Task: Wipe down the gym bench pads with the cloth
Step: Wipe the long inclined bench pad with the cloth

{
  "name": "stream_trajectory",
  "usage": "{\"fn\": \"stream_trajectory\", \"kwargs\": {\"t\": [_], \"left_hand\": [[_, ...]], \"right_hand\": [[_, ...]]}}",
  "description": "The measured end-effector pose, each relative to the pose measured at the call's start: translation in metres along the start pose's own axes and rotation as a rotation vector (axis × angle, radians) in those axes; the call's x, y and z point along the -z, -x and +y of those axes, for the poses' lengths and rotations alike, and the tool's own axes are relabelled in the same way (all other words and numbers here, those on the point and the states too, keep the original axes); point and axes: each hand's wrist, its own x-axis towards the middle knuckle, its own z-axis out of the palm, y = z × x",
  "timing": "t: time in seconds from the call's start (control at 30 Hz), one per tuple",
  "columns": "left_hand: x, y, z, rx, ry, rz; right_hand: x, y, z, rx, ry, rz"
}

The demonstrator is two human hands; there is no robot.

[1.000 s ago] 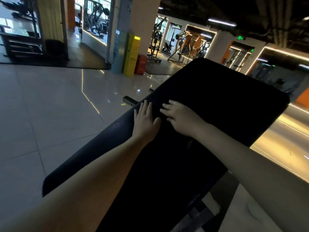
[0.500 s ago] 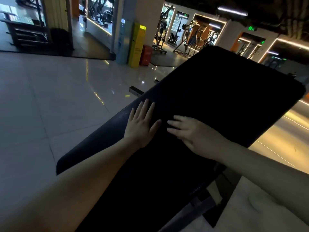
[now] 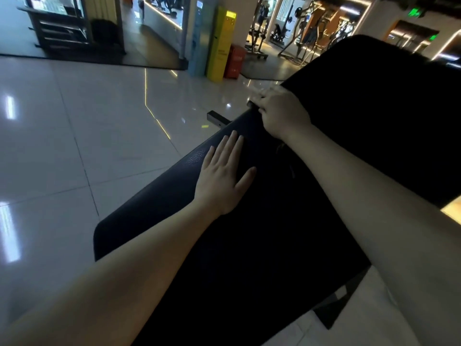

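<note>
The left hand's fingers (image 3: 232, 146) lay straight and close together, pressed flat just right of centre frame, the thumb spread off to the right; the left hand (image 3: 224, 178) held nothing that showed. Above it, the right hand's fingers (image 3: 259, 97) bent over the left edge of the padding, and blur and shadow hid whether they pinched anything, so I cannot tell their grip. No cloth could be made out against the black cover (it may have been under the right hand (image 3: 282, 113), or out of frame). The near bench pad (image 3: 249, 258) ran diagonally from the lower middle up toward the centre, and a second, tilted pad (image 3: 386, 108) filled the upper right. The cover looked like smooth, faintly grained vinyl over firm foam, so a cloth would likely glide on that surface with light pressure. The pads probably sat fixed on a heavy frame and needed no steadying. A soft, light cloth would best be bunched under a flat palm, then wrapped over the rounded edges. Beyond lay the glossy tiled floor (image 3: 74, 133) at left and a yellow stand (image 3: 222, 43) at top centre.
</note>
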Motion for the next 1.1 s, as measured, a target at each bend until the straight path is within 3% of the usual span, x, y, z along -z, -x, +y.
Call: {"fn": "stream_trajectory", "kwargs": {"t": [0.3, 0.47, 0.6, 0.9, 1.1], "left_hand": [[0.002, 0.003, 0.001, 0.154, 0.003, 0.011], [0.003, 0.002, 0.001, 0.178, -0.011, 0.019], [0.001, 0.002, -0.003, 0.178, -0.043, 0.034], [0.001, 0.0, -0.005, 0.213, -0.06, -0.022], [-0.003, 0.0, -0.003, 0.205, -0.015, -0.014]], "right_hand": [[0.019, 0.095, -0.045, -0.013, -0.078, -0.163], [0.032, 0.185, -0.06, 0.194, -0.116, -0.26], [0.032, 0.216, -0.053, 0.377, -0.206, -0.233], [0.007, 0.058, -0.024, 0.06, -0.046, -0.058], [-0.01, 0.007, -0.021, -0.001, 0.017, -0.008]]}}
